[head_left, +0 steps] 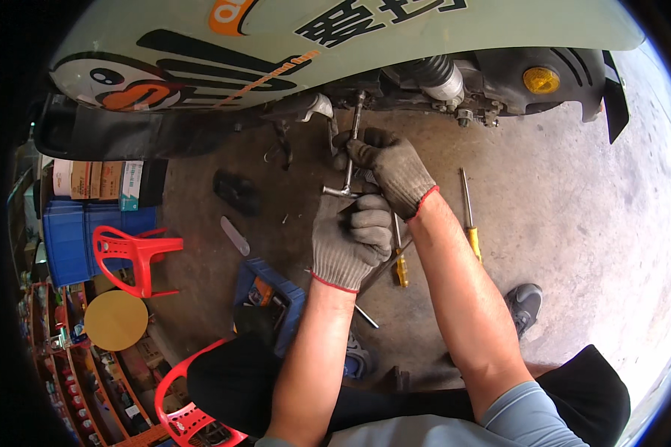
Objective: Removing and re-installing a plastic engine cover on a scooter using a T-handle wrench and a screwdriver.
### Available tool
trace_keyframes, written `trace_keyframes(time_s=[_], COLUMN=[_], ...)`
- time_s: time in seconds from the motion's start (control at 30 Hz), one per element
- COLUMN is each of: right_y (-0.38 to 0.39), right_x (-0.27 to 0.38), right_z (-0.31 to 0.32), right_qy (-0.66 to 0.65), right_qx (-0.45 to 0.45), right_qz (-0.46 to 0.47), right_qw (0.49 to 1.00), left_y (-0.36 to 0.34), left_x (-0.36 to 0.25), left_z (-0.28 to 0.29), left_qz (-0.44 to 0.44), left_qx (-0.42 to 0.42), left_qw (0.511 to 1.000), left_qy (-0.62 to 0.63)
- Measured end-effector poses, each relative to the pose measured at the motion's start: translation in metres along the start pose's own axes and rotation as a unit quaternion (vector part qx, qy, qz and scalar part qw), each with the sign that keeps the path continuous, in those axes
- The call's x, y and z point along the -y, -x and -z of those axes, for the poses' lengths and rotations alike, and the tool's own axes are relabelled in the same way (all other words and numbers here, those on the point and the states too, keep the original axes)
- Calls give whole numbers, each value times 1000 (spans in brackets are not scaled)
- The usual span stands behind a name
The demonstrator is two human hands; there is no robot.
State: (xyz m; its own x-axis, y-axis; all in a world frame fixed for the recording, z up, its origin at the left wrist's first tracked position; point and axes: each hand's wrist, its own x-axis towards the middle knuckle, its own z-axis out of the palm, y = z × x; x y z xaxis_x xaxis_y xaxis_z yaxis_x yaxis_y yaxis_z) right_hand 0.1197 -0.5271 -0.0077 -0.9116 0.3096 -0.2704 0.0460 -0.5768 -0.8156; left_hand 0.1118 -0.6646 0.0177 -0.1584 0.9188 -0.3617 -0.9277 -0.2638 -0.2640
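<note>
Both my hands wear grey knit gloves with red cuffs. A T-handle socket wrench (356, 123) reaches up to the underside of a scooter (455, 30), its upper end at a fastener area. My right hand (391, 167) is closed around the wrench's shaft, partway along it. Curled at the lower end, my left hand (354, 238) grips by the crossbar; its palm side is hidden. Just left of the shaft hangs a metal lever or bracket (319, 109) on the scooter's underside.
Screwdrivers with yellow handles (474, 244) (402, 270) lie on the concrete floor. A blue tool bin (291, 294) stands left of my left forearm. Farther left are a red plastic chair (138, 257), a round yellow stool (116, 320), boxes (97, 180) and stocked shelves (82, 395).
</note>
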Motion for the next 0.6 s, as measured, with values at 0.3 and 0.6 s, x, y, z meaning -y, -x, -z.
trace_keyframes(time_s=[0.3,0.6], right_y=[8,-1], right_x=[9,-2], right_z=[-5,-2], right_qy=[-49,65], right_qx=[10,-55], right_qz=[-5,34], right_qw=[999,996], left_y=[6,2], left_x=[-12,-3], left_z=[-6,4], left_qz=[-87,-39], left_qx=[-17,-5], left_qw=[995,999], left_qy=[-38,-35])
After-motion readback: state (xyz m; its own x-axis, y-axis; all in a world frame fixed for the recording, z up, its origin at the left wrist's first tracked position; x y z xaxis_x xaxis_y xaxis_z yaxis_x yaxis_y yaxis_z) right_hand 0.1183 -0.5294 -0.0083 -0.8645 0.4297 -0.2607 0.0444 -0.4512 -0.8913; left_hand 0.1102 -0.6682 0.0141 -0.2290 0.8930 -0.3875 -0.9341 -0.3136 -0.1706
